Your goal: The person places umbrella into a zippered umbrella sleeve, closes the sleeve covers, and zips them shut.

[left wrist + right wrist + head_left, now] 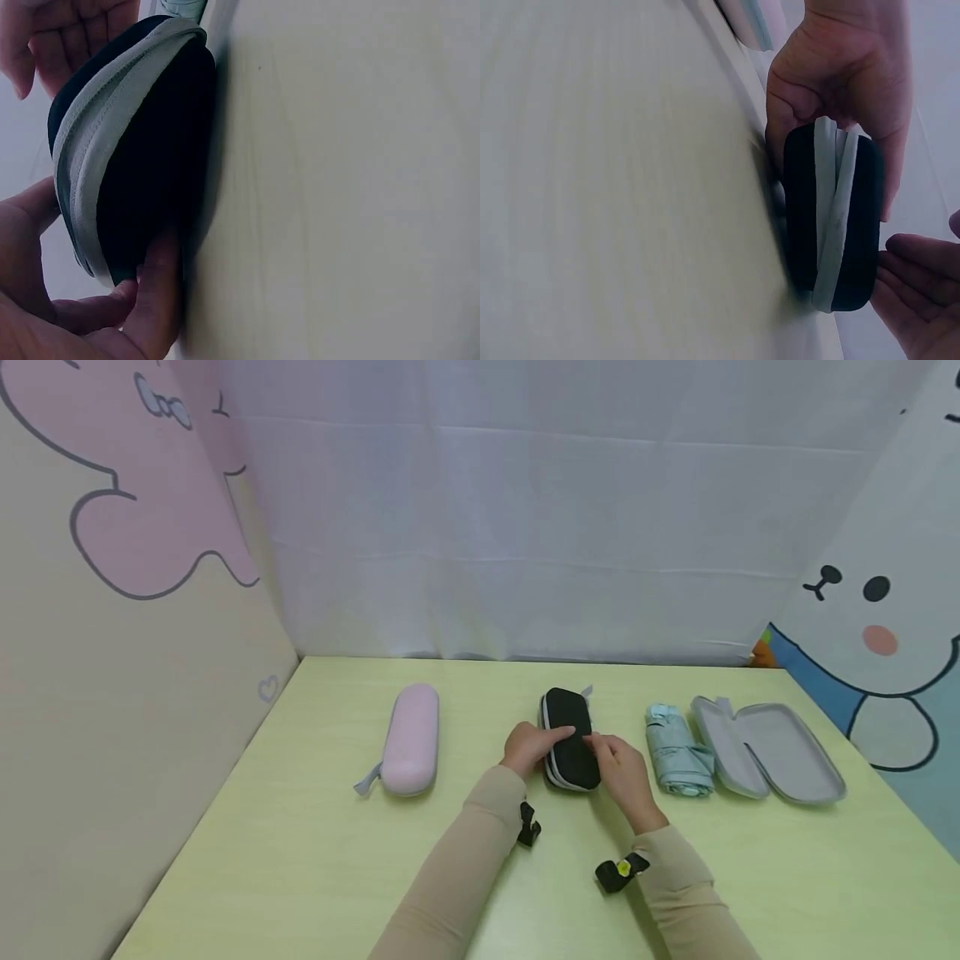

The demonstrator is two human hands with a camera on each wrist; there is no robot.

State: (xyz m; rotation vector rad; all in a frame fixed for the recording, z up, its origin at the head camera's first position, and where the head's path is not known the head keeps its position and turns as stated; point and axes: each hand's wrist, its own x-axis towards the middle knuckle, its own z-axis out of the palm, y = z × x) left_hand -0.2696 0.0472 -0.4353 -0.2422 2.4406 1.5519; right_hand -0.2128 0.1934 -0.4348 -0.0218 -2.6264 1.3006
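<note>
A black case (573,762) with pale zipper edging lies on the table in the head view. My left hand (529,747) grips it from its left side, thumb across the top face; the left wrist view shows fingers (154,300) against the dark side of the case (150,165). At the case's right is my right hand (624,774), its fingertips by the top face. In the right wrist view the right hand's fingers (919,274) are fairly straight and seem to touch the case (862,225); contact is partly hidden. The two pale edges lie close together.
A pink case (412,739) with a grey pull tab lies left on the table (300,860). Right of the hands are a rolled mint-green cloth item (678,752) and an opened grey case (787,752). A white curtain (525,527) hangs behind the table's far edge.
</note>
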